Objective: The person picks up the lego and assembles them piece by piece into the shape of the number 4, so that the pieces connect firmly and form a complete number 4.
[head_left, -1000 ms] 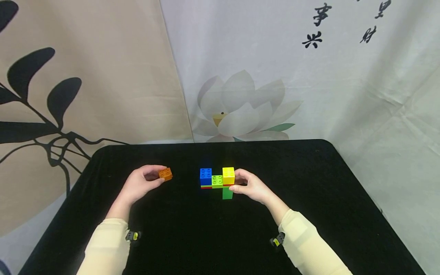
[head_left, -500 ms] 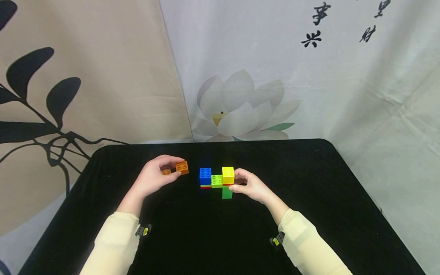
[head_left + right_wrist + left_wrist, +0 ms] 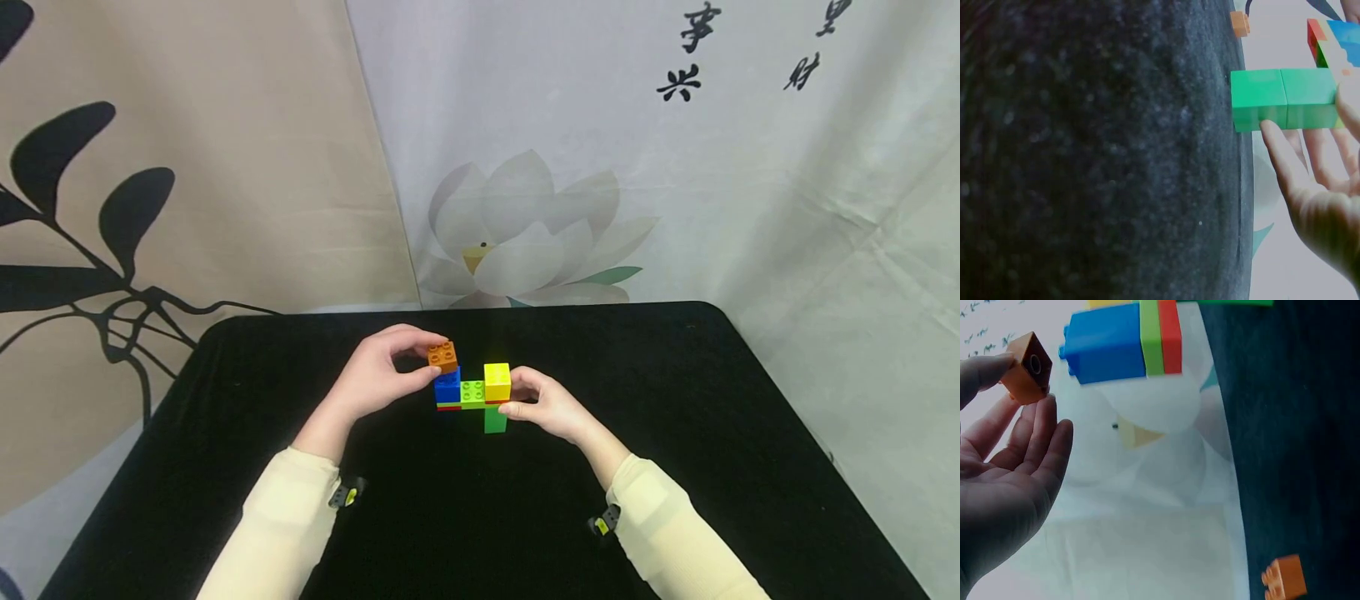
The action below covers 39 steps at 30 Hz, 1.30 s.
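Note:
My left hand (image 3: 375,382) pinches an orange toy brick (image 3: 442,357) between thumb and fingers. In the left wrist view this orange brick is tilted and stands a little apart from the studs of the blue brick (image 3: 1104,347). The blue brick forms the left end of a built block structure, with a lime green brick (image 3: 472,393) in the middle and a yellow brick (image 3: 497,381) at the right. A thin red layer runs below, and green bricks (image 3: 1284,99) form a column under the right end. My right hand (image 3: 551,407) holds the structure at that end.
A second orange brick (image 3: 1288,578) lies on the black-covered table (image 3: 480,517); in the head view my left hand hides it. Patterned cloth (image 3: 225,167) hangs behind the table's far edge.
My left hand has carried the orange brick rightward to the blue brick, leaving the second orange brick behind. The right hand and the structure have stayed in place.

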Motion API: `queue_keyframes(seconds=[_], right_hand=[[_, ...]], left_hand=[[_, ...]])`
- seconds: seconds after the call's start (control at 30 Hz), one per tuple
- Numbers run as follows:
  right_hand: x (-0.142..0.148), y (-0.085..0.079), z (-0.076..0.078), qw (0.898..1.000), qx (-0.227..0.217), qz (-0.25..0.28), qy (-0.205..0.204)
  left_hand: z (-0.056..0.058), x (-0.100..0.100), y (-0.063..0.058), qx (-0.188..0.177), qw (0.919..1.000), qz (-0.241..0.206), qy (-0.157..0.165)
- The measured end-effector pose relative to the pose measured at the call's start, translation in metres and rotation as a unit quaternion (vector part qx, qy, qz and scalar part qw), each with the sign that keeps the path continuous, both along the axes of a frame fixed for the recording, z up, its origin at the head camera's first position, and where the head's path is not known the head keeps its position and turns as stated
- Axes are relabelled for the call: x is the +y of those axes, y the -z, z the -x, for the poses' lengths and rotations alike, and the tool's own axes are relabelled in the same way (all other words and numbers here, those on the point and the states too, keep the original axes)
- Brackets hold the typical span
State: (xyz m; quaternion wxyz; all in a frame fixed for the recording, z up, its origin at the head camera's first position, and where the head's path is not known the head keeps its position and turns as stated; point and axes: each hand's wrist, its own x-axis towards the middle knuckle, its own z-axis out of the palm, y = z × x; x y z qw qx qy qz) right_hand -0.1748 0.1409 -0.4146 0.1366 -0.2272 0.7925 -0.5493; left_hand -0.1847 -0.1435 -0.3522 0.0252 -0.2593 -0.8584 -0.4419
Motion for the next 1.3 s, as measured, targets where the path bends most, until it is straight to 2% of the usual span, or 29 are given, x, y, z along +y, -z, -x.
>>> queue_keyframes(seconds=[0.2, 0.53, 0.93, 1.3], right_hand=[[0.000, 0.001, 0.002, 1.000, 0.003, -0.001, -0.003], [0.000, 0.002, 0.003, 1.000, 0.000, 0.006, -0.007], [0.001, 0.002, 0.004, 1.000, -0.005, 0.005, -0.006], [0.002, 0.003, 0.004, 1.000, -0.006, 0.013, -0.010]], left_hand=[[0.002, 0.019, -0.002, 0.020, 0.9993, 0.000, 0.032], [0.008, 0.045, -0.004, 0.041, 0.9964, 0.033, 0.066], [0.015, 0.059, -0.003, 0.023, 0.9958, 0.067, 0.057], [0.018, 0.064, 0.000, -0.021, 0.9957, 0.061, 0.066]])
